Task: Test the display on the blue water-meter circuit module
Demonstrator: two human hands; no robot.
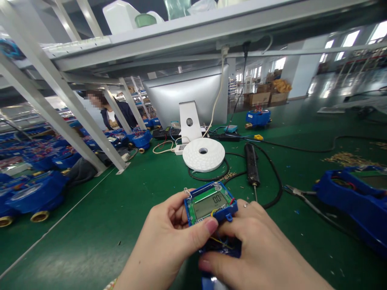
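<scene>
Readable: "0.0" in dark segment digits, right-hand upper part of the LCD in the blue-framed module between the hands. A further small mark just right of the last zero; cannot tell whether a digit. Fainter marks below the digits and at the lower left of the LCD: not legible. White label on the blue unit at the table's far side: print too small to read.
</scene>
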